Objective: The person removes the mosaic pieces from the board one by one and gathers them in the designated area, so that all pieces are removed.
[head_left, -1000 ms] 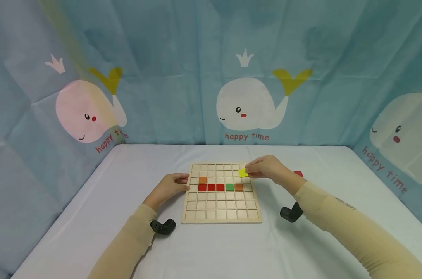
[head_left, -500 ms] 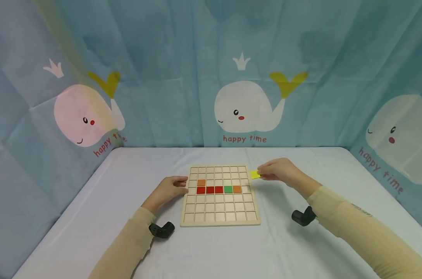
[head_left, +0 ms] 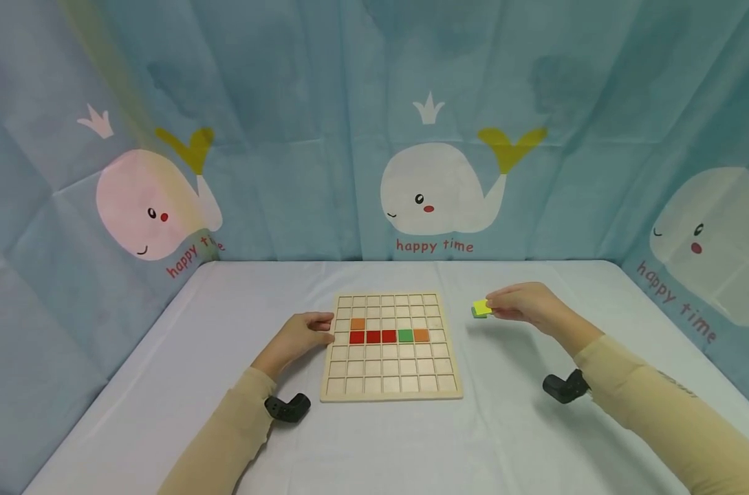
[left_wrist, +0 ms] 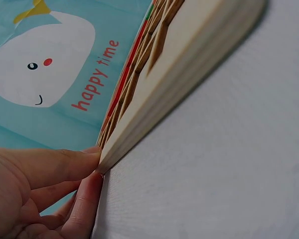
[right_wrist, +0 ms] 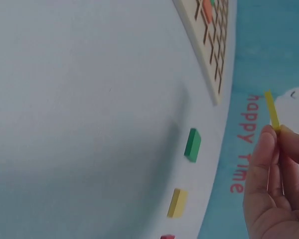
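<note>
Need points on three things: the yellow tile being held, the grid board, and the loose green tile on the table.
Held yellow tile (head_left: 481, 306): head view, on its broad face.
Grid board (head_left: 391, 369): head view, on a bare cell.
Loose green tile (right_wrist: 192, 145): right wrist view, middle of its visible surface.

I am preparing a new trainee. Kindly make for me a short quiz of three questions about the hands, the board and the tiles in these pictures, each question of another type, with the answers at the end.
1. Fill in the colour: the right hand pinches a (blank) tile.
2. True or false: the right hand is touching the board.
3. Choose one. How many red tiles lie on the board?
A) two
B) three
C) five

Key:
1. Yellow.
2. False; only the left hand touches the board, at its left edge.
3. B.
</note>
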The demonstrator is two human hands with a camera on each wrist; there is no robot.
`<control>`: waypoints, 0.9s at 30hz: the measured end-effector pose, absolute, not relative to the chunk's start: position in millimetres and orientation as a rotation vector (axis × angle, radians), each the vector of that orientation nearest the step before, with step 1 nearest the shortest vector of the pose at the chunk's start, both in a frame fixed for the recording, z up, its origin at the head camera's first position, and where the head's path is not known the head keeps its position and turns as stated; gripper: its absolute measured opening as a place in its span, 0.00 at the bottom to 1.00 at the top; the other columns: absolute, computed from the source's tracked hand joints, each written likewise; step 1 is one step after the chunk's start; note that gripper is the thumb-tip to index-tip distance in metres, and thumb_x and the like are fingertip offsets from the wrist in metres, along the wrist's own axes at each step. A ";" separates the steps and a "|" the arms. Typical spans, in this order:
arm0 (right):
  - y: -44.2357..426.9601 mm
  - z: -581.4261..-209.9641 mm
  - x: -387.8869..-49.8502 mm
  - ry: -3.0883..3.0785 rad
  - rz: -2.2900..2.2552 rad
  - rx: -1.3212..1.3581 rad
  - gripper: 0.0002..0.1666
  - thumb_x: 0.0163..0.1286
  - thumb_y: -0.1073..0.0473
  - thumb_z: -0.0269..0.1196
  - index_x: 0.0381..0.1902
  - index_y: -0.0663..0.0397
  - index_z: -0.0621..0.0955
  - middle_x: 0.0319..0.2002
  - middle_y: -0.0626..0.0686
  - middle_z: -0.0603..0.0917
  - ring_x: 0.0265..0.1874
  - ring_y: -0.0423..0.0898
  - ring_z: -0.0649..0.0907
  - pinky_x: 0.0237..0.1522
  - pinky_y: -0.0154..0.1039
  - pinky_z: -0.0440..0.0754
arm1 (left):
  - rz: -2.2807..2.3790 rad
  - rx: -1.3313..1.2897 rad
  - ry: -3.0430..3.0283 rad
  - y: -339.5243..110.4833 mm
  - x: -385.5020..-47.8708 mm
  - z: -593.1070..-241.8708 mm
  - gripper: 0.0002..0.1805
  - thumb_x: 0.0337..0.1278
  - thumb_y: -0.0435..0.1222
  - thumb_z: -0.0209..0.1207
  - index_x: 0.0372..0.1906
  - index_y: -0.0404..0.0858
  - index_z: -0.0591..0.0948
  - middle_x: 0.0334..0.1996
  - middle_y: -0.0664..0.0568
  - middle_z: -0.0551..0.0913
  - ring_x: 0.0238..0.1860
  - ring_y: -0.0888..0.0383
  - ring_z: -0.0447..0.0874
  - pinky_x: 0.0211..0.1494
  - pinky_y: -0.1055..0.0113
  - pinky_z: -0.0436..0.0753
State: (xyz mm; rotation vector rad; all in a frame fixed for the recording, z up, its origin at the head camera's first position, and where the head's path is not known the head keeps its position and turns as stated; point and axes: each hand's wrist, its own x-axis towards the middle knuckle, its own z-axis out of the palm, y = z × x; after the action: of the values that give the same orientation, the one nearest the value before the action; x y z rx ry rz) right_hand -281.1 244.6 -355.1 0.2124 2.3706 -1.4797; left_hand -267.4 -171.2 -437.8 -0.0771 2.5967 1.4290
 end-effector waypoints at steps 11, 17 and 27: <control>275.6 -360.2 -286.7 2.329 -1.542 0.227 0.36 0.68 0.56 0.66 0.68 0.72 0.70 0.41 0.44 0.84 0.35 0.32 0.84 0.50 0.33 0.84 | 1.385 -0.068 2.607 -173.6 -265.6 -437.1 0.30 0.59 0.35 0.66 0.67 0.37 0.76 0.55 0.43 0.84 0.61 0.48 0.77 0.67 0.51 0.74; 292.1 -364.3 -289.5 2.299 -1.595 0.261 0.39 0.68 0.57 0.67 0.69 0.73 0.67 0.37 0.41 0.83 0.34 0.33 0.84 0.46 0.30 0.84 | 1.396 -0.066 2.603 -172.7 -266.2 -437.7 0.29 0.58 0.34 0.66 0.66 0.37 0.76 0.53 0.43 0.84 0.58 0.48 0.78 0.65 0.53 0.75; 311.9 -372.3 -294.0 2.341 -1.535 0.317 0.42 0.69 0.50 0.65 0.72 0.67 0.65 0.57 0.57 0.80 0.39 0.35 0.83 0.53 0.34 0.83 | 1.416 -0.070 2.604 -172.3 -268.0 -437.1 0.29 0.57 0.34 0.66 0.66 0.37 0.77 0.52 0.44 0.84 0.57 0.50 0.79 0.62 0.54 0.76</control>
State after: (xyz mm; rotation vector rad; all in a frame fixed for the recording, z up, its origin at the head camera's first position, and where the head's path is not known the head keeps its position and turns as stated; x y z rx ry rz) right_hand -294.0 311.9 -372.3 0.3174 2.3406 -1.5350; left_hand -268.0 -172.3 -437.1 -0.0703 2.6044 1.4159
